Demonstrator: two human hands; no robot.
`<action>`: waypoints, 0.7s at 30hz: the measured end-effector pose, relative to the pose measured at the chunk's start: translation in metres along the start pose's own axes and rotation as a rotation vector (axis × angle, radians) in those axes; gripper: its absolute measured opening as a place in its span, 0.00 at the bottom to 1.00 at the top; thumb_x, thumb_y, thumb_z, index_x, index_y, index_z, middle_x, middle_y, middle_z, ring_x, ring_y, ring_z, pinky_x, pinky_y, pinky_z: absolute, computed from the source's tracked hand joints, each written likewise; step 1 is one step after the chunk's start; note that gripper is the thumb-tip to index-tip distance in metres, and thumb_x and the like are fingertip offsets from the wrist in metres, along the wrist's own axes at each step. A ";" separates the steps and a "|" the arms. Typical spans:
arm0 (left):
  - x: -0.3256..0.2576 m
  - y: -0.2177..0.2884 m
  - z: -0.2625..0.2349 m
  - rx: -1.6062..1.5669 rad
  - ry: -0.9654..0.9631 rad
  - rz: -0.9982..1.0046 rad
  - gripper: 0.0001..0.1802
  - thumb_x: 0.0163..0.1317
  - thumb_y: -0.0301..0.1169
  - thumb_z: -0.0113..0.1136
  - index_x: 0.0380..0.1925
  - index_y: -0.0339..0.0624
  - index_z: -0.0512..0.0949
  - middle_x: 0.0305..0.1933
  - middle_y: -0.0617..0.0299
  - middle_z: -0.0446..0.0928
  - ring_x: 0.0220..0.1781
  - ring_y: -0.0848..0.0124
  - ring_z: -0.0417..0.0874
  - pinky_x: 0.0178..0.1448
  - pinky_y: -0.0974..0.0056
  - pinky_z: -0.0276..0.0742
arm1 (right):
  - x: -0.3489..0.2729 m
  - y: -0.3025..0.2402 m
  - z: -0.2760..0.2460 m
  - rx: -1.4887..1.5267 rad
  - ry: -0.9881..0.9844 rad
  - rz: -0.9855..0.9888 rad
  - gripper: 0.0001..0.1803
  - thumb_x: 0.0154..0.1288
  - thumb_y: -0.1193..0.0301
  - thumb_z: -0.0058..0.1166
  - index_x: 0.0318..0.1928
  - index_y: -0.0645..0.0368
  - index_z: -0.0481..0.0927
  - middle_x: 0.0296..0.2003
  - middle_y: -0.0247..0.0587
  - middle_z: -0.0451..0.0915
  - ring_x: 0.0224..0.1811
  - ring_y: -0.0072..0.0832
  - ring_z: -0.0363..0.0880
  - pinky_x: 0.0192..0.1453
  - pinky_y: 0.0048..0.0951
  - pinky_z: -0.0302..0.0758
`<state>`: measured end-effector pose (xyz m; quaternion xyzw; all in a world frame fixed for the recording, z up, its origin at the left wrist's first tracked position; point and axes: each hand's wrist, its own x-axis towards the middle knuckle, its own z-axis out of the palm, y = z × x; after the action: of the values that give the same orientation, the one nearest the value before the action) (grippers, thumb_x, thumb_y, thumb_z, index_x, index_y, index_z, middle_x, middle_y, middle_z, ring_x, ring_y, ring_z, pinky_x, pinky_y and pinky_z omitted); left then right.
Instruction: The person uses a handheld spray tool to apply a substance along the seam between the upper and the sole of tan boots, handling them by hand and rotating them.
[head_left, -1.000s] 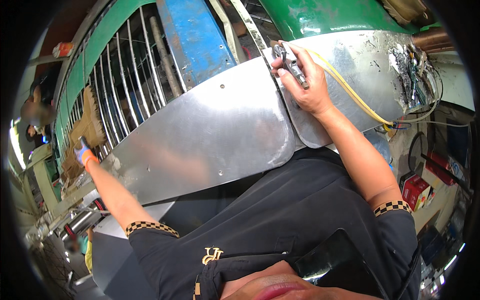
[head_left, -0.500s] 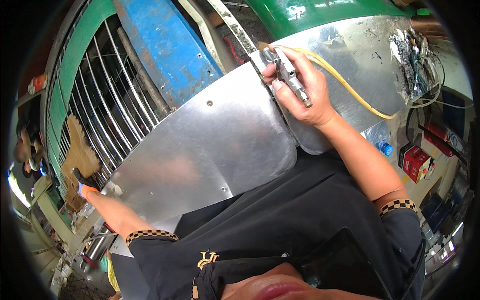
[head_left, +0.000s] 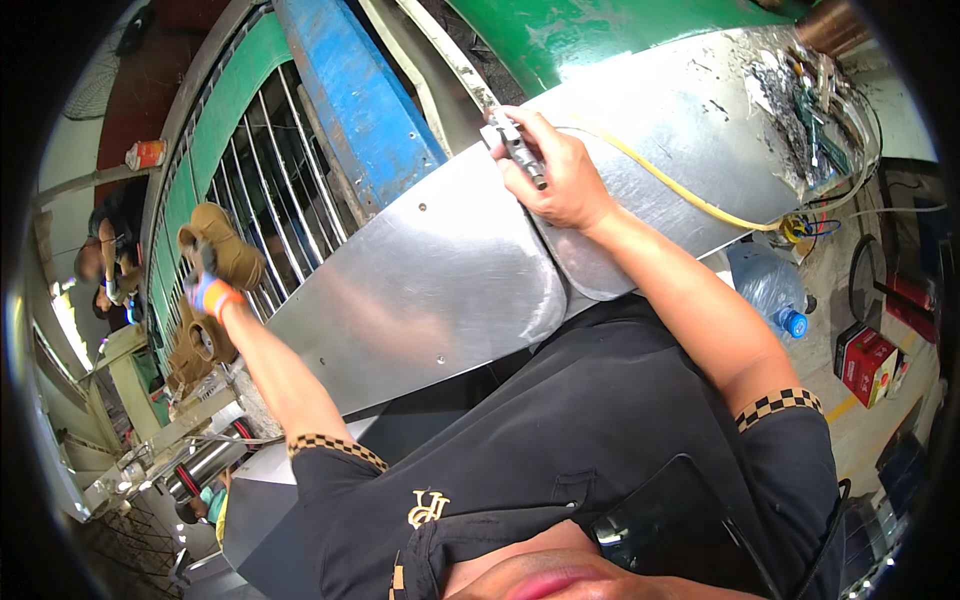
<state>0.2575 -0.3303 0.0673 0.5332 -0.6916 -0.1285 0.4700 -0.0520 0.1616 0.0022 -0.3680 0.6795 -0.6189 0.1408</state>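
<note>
Head view shows the right hand (head_left: 565, 180) closed on pliers (head_left: 518, 150) at the upper edge of the metal sheet (head_left: 430, 290) — thin, probably springy, sharp-edged. Left hand (head_left: 212, 292) grips a brown part (head_left: 225, 245) beyond its left end — hold the flat faces.

I see right hand (head_left: 565, 180) gripping grey metal tool (head_left: 518, 150) at top edge of curved metal sheet (head_left: 430, 280); left hand (head_left: 208, 290) clutching small tool near brown fittings (head_left: 225, 245).
</note>
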 end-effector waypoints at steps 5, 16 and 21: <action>-0.112 0.085 -0.119 -0.453 -0.093 0.133 0.13 0.52 0.23 0.74 0.24 0.42 0.74 0.30 0.63 0.77 0.30 0.70 0.77 0.36 0.64 0.78 | 0.001 0.004 0.001 0.054 0.049 -0.027 0.25 0.63 0.77 0.55 0.61 0.62 0.71 0.38 0.38 0.84 0.41 0.23 0.83 0.50 0.25 0.78; -0.307 0.188 -0.216 0.191 -1.158 0.287 0.47 0.40 0.40 0.82 0.62 0.38 0.72 0.60 0.50 0.74 0.63 0.58 0.74 0.66 0.56 0.71 | -0.009 0.005 -0.020 0.459 0.245 -0.152 0.22 0.66 0.80 0.46 0.61 0.70 0.68 0.41 0.44 0.83 0.41 0.29 0.84 0.47 0.27 0.80; -0.305 0.267 -0.111 0.338 -0.779 1.000 0.50 0.40 0.51 0.80 0.62 0.39 0.71 0.67 0.45 0.68 0.67 0.48 0.70 0.67 0.52 0.70 | -0.061 0.008 -0.061 0.218 0.167 -0.151 0.22 0.65 0.75 0.50 0.58 0.70 0.71 0.35 0.42 0.83 0.39 0.26 0.83 0.47 0.27 0.79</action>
<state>0.1764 0.0736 0.1506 0.1282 -0.9864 0.0323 0.0982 -0.0518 0.2480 -0.0091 -0.3477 0.5880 -0.7264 0.0762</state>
